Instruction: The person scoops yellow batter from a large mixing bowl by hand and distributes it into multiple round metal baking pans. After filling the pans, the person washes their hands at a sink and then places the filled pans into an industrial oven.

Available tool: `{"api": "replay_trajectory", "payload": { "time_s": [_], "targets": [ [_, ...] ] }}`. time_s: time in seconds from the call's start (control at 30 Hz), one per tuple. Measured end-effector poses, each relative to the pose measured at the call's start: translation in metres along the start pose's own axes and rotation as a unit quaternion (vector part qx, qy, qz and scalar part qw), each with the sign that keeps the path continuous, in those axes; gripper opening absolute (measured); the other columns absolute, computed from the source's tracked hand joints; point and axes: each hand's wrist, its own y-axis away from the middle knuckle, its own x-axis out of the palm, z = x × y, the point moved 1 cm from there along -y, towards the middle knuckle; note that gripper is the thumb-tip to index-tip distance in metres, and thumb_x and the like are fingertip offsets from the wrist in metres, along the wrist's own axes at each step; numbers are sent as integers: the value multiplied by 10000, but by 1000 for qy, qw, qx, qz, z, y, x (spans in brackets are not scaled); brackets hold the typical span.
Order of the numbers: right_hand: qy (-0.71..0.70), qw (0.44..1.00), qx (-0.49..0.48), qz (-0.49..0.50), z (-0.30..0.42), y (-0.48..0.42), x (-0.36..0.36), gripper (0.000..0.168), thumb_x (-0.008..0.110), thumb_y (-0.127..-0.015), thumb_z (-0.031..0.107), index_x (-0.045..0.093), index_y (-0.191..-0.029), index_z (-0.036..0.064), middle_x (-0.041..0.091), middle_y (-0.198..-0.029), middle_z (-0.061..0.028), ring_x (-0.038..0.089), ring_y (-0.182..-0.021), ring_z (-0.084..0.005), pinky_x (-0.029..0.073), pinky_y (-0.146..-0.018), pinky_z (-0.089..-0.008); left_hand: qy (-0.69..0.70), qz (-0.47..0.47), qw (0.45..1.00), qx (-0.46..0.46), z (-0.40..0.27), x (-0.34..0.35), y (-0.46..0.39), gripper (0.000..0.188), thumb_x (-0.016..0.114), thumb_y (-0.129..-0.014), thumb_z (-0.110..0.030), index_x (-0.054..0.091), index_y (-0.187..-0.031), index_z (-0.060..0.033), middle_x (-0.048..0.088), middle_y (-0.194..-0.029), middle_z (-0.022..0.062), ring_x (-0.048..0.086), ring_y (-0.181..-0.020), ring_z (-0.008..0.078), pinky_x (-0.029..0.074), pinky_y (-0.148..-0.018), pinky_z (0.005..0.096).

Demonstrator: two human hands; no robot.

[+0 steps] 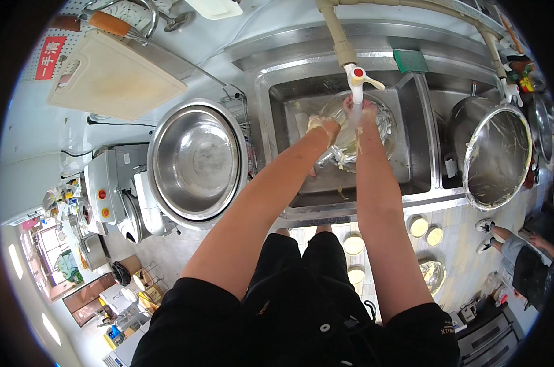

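A white plastic tap with a red dot runs water into the left basin of a steel double sink. Beneath it lies a round shiny metal vessel smeared with pale residue. My right hand is at the running water, partly hidden by the tap; whether it grips anything is unclear. My left hand is bent at the vessel's left side, with pale residue on its back. Its fingers are mostly hidden, so its hold cannot be told.
Nested steel bowls stand left of the sink. A large smeared steel pot rests over the right basin. A cutting board is at upper left, a green scouring pad on the sink's back edge. Another person is at far right.
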Motion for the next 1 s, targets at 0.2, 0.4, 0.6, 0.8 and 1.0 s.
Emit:
{"api": "replay_trajectory", "payload": {
  "time_s": [0.2,0.4,0.6,0.8,1.0],
  "targets": [
    [585,792,-175,-6,-2,105,38,168,445,-784,155,550,-842,37,579,-741,-96,560,-660,-180,454,-580,-307,6,31,999,40,-39,0,-21,240,510,-762,-163,588,-979,-97,563,-1054,99,535,-985,235,433,-816,331],
    [762,466,-378,244,18,140,13,194,474,-740,170,569,-840,33,591,-821,-169,563,-756,-329,433,-692,-376,177,39,983,-1,-47,11,-59,269,471,-781,-198,544,-1019,-98,529,-1093,120,498,-1019,245,401,-854,337],
    [908,283,-253,178,13,106,8,255,496,-739,227,522,-879,15,568,-855,-190,545,-839,-316,418,-740,-387,-7,-95,977,190,-5,24,-19,282,450,-777,-214,526,-1017,-88,537,-1059,144,510,-975,281,404,-837,366],
    [799,519,-296,69,-34,28,-33,252,539,-712,252,544,-740,2,573,-731,-150,570,-751,-307,435,-680,-422,170,-199,965,6,48,-18,46,277,473,-743,-145,532,-1006,-84,563,-954,172,551,-837,361,435,-761,426],
    [938,-178,-139,263,-51,40,-33,329,420,-800,269,578,-833,-17,560,-903,-205,522,-914,-343,411,-812,-369,100,-646,738,165,22,-105,80,218,471,-786,-201,554,-924,-54,579,-885,135,489,-959,298,387,-828,388]
  ]
}}
